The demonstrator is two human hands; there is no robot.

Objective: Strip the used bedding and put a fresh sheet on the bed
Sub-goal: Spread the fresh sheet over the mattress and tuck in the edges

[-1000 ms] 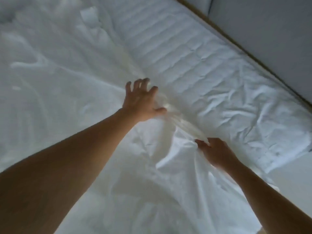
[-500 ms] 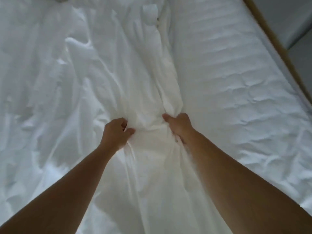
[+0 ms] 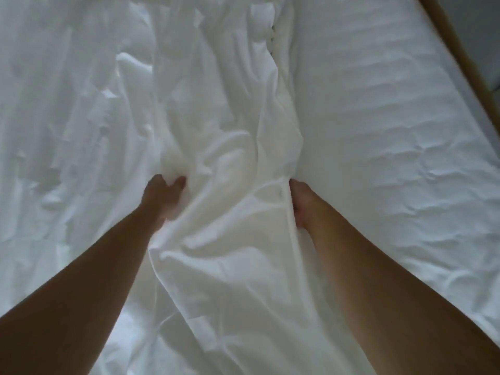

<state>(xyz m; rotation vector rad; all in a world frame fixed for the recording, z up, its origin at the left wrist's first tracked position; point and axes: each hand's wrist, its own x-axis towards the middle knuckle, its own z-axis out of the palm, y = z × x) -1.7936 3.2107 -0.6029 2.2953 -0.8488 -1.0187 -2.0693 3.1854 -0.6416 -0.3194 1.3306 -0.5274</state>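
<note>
A white sheet (image 3: pixel 232 109) lies rumpled over the left and middle of the bed, bunched into a long ridge running away from me. My left hand (image 3: pixel 165 196) grips a fold of it at the centre. My right hand (image 3: pixel 300 201) grips the sheet's right edge, fingers curled under the cloth. Between the two hands the sheet is gathered and lifted a little. To the right the quilted white mattress cover (image 3: pixel 378 131) lies bare.
A wooden bed frame edge (image 3: pixel 454 47) runs along the far right, with a grey wall beyond it. More crumpled white bedding (image 3: pixel 59 117) covers the left side.
Both hands have come together from spread positions and closed on the sheet. The sheet has bunched into a ridge, leaving more mattress bare at the right.
</note>
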